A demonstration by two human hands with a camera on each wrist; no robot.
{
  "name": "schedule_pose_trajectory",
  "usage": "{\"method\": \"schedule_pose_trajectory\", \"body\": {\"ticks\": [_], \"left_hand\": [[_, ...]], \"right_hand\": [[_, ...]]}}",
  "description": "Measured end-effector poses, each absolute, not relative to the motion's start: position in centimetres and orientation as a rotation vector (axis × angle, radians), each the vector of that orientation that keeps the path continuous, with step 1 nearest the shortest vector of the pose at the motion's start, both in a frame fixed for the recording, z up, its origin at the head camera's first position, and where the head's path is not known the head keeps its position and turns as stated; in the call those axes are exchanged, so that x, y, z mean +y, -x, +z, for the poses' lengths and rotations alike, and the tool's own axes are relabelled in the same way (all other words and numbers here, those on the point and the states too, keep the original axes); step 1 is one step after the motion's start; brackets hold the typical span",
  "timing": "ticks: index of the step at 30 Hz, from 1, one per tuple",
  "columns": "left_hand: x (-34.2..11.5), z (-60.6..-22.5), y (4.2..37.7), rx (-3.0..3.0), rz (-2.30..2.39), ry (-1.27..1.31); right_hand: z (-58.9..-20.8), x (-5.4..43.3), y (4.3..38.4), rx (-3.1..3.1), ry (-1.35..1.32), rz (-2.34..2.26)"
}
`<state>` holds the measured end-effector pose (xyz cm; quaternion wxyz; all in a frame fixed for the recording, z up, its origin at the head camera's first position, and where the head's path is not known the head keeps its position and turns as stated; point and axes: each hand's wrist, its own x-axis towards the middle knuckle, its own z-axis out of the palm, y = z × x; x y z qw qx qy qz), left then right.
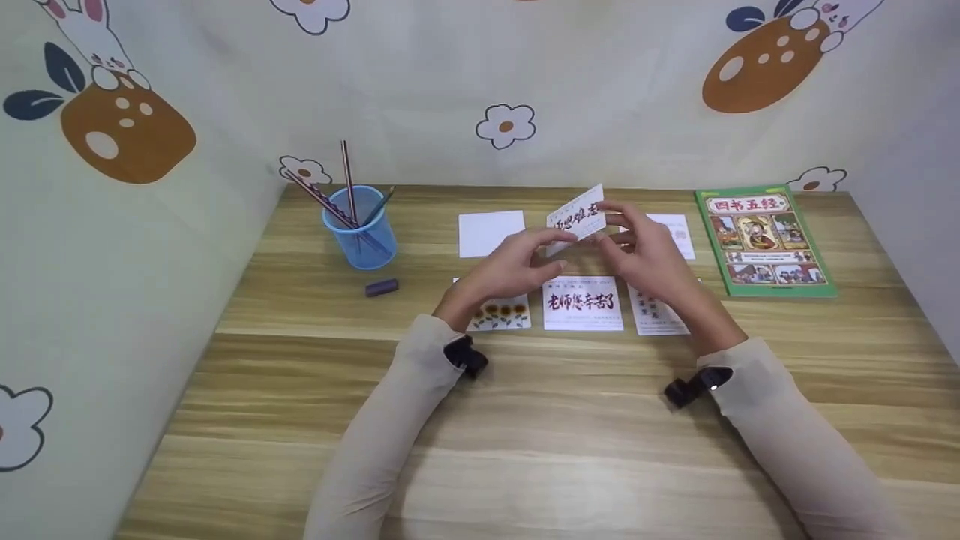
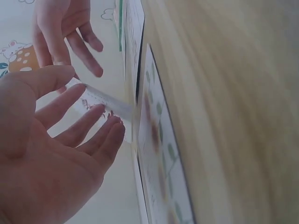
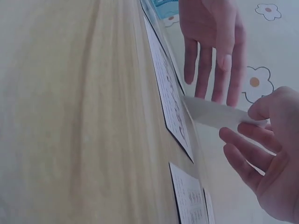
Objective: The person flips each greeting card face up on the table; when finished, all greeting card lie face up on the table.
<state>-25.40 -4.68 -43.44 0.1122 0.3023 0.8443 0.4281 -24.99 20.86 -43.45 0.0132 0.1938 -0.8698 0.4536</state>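
Note:
A white card (image 1: 576,219) with dark red brush-style Chinese characters is held tilted above the table. My right hand (image 1: 646,253) pinches its right side between thumb and forefinger, which the right wrist view shows on the card (image 3: 217,114). My left hand (image 1: 511,264) is at the card's lower left, its fingers loosely extended, fingertips overlapping the card in the head view. Below the hands lie a card with red characters (image 1: 583,303), a sunflower card (image 1: 501,315) and a card with dark writing (image 1: 658,313), the last two partly covered by the hands.
Behind the left hand lies a plain white card (image 1: 489,234); another card (image 1: 679,234) is partly behind the right hand. A blue pencil cup (image 1: 365,244) with several pencils stands at left, a dark cylinder (image 1: 382,287) near it. A green-bordered book (image 1: 766,241) lies at right.

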Motion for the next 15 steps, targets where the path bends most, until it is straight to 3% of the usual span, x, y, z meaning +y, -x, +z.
{"method": "schedule_pose_trajectory", "body": {"ticks": [15], "left_hand": [[-6.0, -43.6, 25.9, 2.486, 0.894, -0.836]], "right_hand": [[-44.3, 21.4, 25.2, -2.958, -0.673, 1.002]]}}
